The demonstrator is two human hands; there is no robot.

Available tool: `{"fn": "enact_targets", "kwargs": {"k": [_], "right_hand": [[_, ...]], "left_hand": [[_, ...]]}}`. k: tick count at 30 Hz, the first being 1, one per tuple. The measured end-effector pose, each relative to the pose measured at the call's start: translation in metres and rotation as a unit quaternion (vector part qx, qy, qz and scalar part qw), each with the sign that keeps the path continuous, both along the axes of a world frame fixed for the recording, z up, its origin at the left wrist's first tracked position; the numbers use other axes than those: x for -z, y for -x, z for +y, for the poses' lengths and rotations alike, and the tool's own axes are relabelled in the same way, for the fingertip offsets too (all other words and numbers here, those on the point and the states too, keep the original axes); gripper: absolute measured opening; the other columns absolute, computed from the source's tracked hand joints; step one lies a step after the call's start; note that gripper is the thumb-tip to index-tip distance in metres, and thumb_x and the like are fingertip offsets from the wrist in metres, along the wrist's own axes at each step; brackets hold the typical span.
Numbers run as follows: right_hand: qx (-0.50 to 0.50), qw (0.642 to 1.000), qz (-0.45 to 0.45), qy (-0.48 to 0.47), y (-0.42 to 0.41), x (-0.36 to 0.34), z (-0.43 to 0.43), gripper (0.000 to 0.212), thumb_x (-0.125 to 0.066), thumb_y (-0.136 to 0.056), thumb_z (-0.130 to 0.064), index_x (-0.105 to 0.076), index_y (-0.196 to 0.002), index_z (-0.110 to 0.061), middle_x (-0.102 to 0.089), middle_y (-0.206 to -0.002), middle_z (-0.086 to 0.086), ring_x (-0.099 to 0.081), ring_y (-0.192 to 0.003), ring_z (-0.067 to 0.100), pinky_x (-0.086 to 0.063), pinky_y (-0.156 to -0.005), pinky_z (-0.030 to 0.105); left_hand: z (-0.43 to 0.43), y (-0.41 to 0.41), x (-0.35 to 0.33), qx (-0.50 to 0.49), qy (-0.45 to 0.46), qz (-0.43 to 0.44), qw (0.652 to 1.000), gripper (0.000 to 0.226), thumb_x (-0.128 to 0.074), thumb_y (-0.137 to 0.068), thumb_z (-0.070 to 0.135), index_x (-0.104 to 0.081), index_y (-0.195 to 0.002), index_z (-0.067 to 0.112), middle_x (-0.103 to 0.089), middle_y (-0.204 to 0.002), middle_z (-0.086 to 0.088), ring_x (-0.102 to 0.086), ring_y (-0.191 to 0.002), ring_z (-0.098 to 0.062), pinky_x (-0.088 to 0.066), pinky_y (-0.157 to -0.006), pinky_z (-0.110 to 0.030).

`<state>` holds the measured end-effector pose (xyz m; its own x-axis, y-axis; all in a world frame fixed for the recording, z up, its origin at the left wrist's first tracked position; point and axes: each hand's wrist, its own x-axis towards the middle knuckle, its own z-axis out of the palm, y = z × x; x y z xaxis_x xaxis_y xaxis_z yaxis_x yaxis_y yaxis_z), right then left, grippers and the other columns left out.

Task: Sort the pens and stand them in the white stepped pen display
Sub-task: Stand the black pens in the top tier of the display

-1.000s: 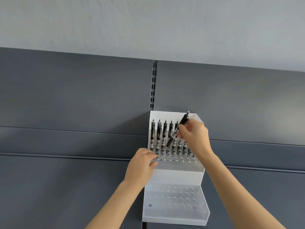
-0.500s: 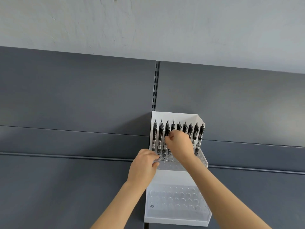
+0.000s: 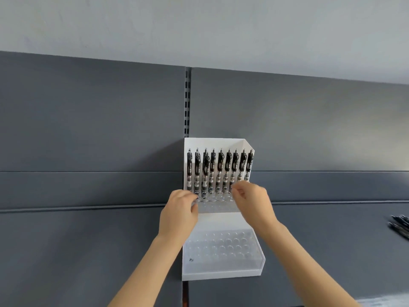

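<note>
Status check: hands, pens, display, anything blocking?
Left hand grips the pen display at its upper step. Right hand by the pens in the back row, grip blurred. Lower step's holes empty. Loose pens far right; nothing blocking.

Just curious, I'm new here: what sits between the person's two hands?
Head view: between the left hand and right hand lies the upper step of the white stepped plastic pen display, its front holes empty.

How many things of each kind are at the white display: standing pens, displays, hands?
Standing pens: 10 (9 in back row, 1 in front)
White stepped pen display: 1
Hands: 2, left hand and right hand
Total: 13
</note>
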<state>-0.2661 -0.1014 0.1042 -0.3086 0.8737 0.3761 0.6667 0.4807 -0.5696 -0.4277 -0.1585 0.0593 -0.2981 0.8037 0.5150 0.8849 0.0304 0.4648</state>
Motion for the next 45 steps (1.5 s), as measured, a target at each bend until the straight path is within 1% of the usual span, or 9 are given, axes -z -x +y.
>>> {"fn": "enact_targets", "kwargs": {"k": [2,5,7,9,12,16,18,30,45], "right_hand": [[0.004,1.0,-0.011,-0.015,-0.023,0.004,-0.005,0.023,-0.045,-0.093,-0.014,-0.064,-0.093,0.0,-0.068,-0.083,0.016,-0.063,-0.082,0.033,-0.052,-0.07,0.039],[0.012,0.996,-0.088,-0.003,-0.061,0.013,-0.01,0.022,-0.042,-0.094,-0.02,-0.06,-0.085,-0.011,-0.061,-0.08,0.004,-0.055,-0.082,0.027,-0.038,-0.059,0.031],[0.018,0.988,-0.154,0.018,-0.089,0.019,-0.011,0.022,-0.041,-0.096,-0.025,-0.059,-0.106,-0.019,-0.061,-0.105,-0.002,-0.052,-0.106,0.023,-0.042,-0.076,0.029],[0.028,0.976,-0.208,0.05,-0.119,0.028,-0.011,0.041,-0.038,-0.098,-0.03,-0.042,-0.136,-0.015,-0.049,-0.136,-0.002,-0.041,-0.126,0.021,-0.039,-0.097,0.031],[0.036,0.966,-0.242,0.08,-0.169,0.039,-0.013,0.049,-0.035,-0.099,-0.033,-0.027,-0.146,-0.02,-0.033,-0.148,-0.005,-0.031,-0.135,0.02,-0.033,-0.106,0.033],[0.056,0.959,-0.255,0.109,-0.237,0.045,-0.015,0.05,-0.033,-0.1,-0.033,-0.023,-0.147,-0.021,-0.028,-0.151,-0.005,-0.026,-0.138,0.019,-0.028,-0.108,0.033],[0.061,0.958,-0.254,0.118,-0.268,0.048,-0.017,0.05,-0.034,-0.1,-0.034,-0.024,-0.147,-0.021,-0.028,-0.151,-0.004,-0.027,-0.138,0.019,-0.028,-0.108,0.034],[0.126,0.957,-0.195,0.171,-0.423,0.06,-0.012,0.051,-0.039,-0.099,-0.033,-0.026,-0.146,-0.016,-0.034,-0.149,0.0,-0.032,-0.136,0.019,-0.031,-0.111,0.035],[0.208,0.938,-0.18,0.211,-0.541,0.066,0.079,0.042,-0.042,-0.098,-0.029,-0.038,-0.138,-0.017,-0.047,-0.136,0.003,-0.052,-0.119,0.019,-0.044,-0.1,0.033]], "left_hand": [[-0.004,-0.008,-0.004,-0.029,0.018,0.024,0.999,0.027,-0.051,-0.092,0.013,-0.064,-0.115,0.01,-0.062,-0.117,0.001,-0.049,-0.118,-0.014,-0.043,-0.088,-0.023],[-0.009,-0.033,-0.003,-0.06,0.027,0.116,0.991,0.027,-0.076,-0.07,0.007,-0.071,-0.097,0.004,-0.069,-0.102,-0.011,-0.064,-0.1,-0.029,-0.053,-0.085,-0.038],[-0.01,-0.06,0.004,-0.035,0.023,0.135,0.99,0.036,-0.082,-0.059,0.004,-0.073,-0.094,0.006,-0.069,-0.1,-0.013,-0.066,-0.095,-0.032,-0.054,-0.081,-0.043],[-0.01,-0.089,0.009,0.004,0.02,0.147,0.989,0.034,-0.084,-0.054,0.007,-0.074,-0.086,0.011,-0.071,-0.092,-0.006,-0.068,-0.086,-0.026,-0.056,-0.076,-0.035],[-0.01,-0.134,0.012,0.038,0.065,0.152,0.985,0.028,-0.086,-0.051,0.015,-0.075,-0.077,0.016,-0.071,-0.079,0.002,-0.068,-0.075,-0.017,-0.053,-0.071,-0.024],[-0.007,-0.199,0.009,0.069,0.135,0.133,0.979,0.037,-0.05,-0.093,0.024,-0.055,-0.129,0.015,-0.058,-0.128,0.0,-0.051,-0.121,-0.019,-0.034,-0.105,-0.03],[-0.003,-0.228,0.011,0.083,0.131,0.138,0.978,0.041,-0.038,-0.098,0.027,-0.045,-0.137,0.019,-0.049,-0.138,0.005,-0.041,-0.129,-0.014,-0.026,-0.11,-0.026],[0.025,-0.368,0.023,0.158,0.194,0.113,0.962,0.04,-0.039,-0.098,0.028,-0.043,-0.137,0.021,-0.046,-0.14,0.008,-0.036,-0.132,-0.01,-0.026,-0.109,-0.022],[0.166,-0.485,0.049,0.238,0.232,0.049,0.942,0.038,-0.041,-0.097,0.025,-0.049,-0.132,0.015,-0.052,-0.133,0.003,-0.042,-0.126,-0.014,-0.039,-0.1,-0.026]]}}
